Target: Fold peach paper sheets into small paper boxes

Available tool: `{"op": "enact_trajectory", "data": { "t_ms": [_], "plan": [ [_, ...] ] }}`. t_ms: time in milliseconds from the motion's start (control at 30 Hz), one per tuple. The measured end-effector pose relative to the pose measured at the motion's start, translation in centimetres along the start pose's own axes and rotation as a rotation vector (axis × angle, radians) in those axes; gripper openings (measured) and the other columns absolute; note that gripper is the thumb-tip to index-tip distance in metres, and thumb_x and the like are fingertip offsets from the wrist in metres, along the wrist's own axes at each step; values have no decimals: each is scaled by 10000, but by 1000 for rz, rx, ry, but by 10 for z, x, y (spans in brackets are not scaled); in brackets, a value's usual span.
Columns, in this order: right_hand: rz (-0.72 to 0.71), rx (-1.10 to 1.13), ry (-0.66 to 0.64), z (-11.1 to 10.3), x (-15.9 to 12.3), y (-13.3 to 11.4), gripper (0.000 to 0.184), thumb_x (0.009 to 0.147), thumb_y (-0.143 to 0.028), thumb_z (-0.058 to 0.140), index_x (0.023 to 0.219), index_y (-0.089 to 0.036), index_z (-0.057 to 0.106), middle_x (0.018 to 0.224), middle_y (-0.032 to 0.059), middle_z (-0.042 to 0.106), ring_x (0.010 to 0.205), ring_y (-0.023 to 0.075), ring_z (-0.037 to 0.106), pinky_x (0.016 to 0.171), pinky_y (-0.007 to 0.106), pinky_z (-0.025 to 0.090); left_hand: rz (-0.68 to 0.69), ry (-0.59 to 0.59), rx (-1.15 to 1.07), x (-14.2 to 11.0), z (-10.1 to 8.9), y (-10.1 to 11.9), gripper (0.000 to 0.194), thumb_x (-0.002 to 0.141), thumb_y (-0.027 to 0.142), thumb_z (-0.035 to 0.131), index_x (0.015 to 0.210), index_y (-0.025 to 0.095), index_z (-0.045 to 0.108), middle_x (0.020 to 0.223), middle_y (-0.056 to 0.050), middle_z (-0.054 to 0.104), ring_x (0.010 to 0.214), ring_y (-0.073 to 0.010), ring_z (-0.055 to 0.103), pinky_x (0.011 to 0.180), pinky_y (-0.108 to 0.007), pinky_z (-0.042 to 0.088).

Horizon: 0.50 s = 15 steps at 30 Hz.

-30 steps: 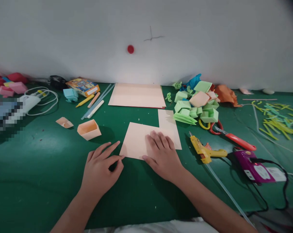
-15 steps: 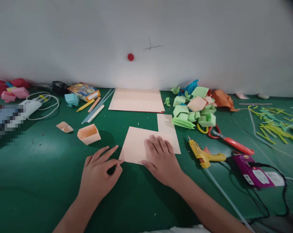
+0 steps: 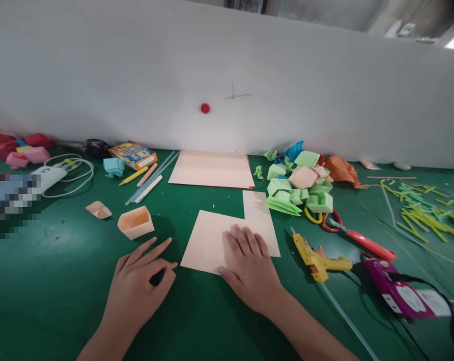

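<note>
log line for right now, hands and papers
right hand: flat on peach sheet | left hand: holding nothing, left of sheet | glue gun: right of right hand, unheld

Ok so the device [image 3: 9, 198] way left of the hands [image 3: 139, 291] [image 3: 251, 268] is pixelated, and the frame cuts it off.

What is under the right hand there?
Pale peach paper shows left of the right hand, between its spread fingers, and beyond them. Whatever lies beneath the palm is covered, so I can't tell whether this is one piece or two overlapping.
</note>
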State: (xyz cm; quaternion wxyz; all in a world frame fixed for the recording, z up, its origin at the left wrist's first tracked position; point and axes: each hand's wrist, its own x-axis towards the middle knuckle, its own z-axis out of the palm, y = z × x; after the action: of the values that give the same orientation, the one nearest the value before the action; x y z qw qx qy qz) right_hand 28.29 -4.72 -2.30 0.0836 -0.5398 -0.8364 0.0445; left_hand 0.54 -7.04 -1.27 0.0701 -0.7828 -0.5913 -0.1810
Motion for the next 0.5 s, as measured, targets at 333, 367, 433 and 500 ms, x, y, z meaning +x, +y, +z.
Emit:
{"op": "enact_trajectory", "data": {
  "t_ms": [333,367,433,500],
  "plan": [
    [-6,-16,8,2,-1,0,744,1029,-644,280,1629,-205,297,1698,83,253,1545,372,231,1224,574,227,170,103,-65,-1,-8,5,281,936,246,527,1038,268,789,1257,-28,751,1229,-301,662,917,-457,551],
    [-8,-19,10,2,-1,0,743,1028,-641,286,1628,-202,297,1697,86,255,1544,372,231,1224,574,226,218,95,-86,-1,-8,7,307,938,226,530,1125,267,771,1265,-27,748,1234,-282,664,926,-425,556],
    [-10,-22,13,2,-1,0,742,1027,-634,299,1628,-197,298,1696,88,259,1542,373,233,1225,572,221,326,48,-118,-1,-7,13,387,940,198,539,1278,274,711,1301,-20,731,1259,-258,655,959,-385,559],
    [-5,-18,12,2,0,0,745,1025,-632,309,1627,-194,300,1696,87,261,1538,374,239,1227,570,216,407,-2,-127,-1,-5,18,440,946,191,540,1360,285,659,1339,-8,710,1261,-243,656,988,-370,561]
  ]
}}
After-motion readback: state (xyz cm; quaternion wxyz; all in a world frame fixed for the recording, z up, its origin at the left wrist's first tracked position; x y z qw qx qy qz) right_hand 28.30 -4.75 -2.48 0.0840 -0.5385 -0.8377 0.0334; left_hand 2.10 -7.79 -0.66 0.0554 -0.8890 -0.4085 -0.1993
